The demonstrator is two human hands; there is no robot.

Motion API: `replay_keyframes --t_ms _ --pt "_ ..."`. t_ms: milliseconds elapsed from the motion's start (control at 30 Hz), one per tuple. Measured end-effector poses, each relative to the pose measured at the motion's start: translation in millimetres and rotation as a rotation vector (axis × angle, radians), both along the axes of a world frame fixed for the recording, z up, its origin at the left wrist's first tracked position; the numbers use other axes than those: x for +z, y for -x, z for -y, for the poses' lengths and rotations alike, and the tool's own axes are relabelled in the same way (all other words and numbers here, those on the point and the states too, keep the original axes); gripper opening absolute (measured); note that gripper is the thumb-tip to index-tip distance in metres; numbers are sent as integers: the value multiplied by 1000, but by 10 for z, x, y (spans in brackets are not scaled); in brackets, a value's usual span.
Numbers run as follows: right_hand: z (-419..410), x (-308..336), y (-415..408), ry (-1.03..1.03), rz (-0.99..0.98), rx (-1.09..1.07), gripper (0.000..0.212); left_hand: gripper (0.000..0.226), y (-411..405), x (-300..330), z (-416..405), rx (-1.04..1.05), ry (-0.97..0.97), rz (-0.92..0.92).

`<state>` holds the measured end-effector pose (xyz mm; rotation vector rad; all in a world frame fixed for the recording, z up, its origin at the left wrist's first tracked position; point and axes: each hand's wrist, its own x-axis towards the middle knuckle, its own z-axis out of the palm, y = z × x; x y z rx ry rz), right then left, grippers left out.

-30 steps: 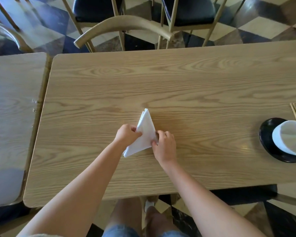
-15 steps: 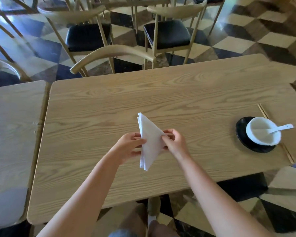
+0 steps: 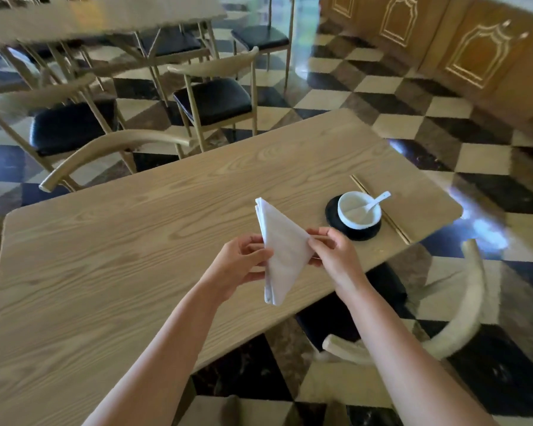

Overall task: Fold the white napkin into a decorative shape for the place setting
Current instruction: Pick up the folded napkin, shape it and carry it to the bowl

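1. Your left hand pinches the left edge of the folded white cloth napkin; its fingers are curled and clenched on the fabric, thumb in front.
2. A second ago the napkin lay pressed flat on the pale oak-grain wooden surface. Now you hold it lifted clear of the wood, in the air between your hands, one point up and one point hanging down. By my judgement the flat creasing is done and you are either shaping it in the hand or carrying it to its place.
3. The napkin is a narrow layered triangle, matte and soft, and several stacked edges show at its upper tip. Those layers look likely to slide apart if your pinch loosens.
4. Your right hand grips the napkin's right corner, with its fingers closed on the cloth.
5. Your view has swung to the right, so the place setting now sits near your right hand. It is a glossy white ceramic bowl holding a white spoon, on a round black saucer.
6. A pair of thin wooden chopsticks lies just beside the saucer on its right, running along the surface.
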<state>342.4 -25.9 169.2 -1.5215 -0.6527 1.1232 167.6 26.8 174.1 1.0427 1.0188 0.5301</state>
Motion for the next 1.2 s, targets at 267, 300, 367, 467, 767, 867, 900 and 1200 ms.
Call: replay_keyframes --t_ms 267,300,367,467,767,867,900,1200 --pt "472 206 -1340 -67 20 34 12 21 -1333 140 514 83 -70 -19" --pt "533 240 -1540 -71 21 38 12 19 -1529 140 588 96 -72 -18" --pt "642 290 -1905 -67 22 45 11 14 -1896 137 726 112 -69 -8" --pt "780 316 -2390 -44 33 39 10 13 -2391 147 871 110 -76 1" --pt "937 185 -3316 45 -31 -53 13 16 -3342 -7 873 33 -47 -59" --pt "881 137 -3556 81 -47 -71 15 18 -3576 -98 780 8 -13 -55" --pt "842 119 -3639 96 -42 -69 14 19 -3649 -134 740 -4 -2 -50" --pt "247 -29 -4217 178 66 21 19 22 -4182 -466 237 79 77 -53"
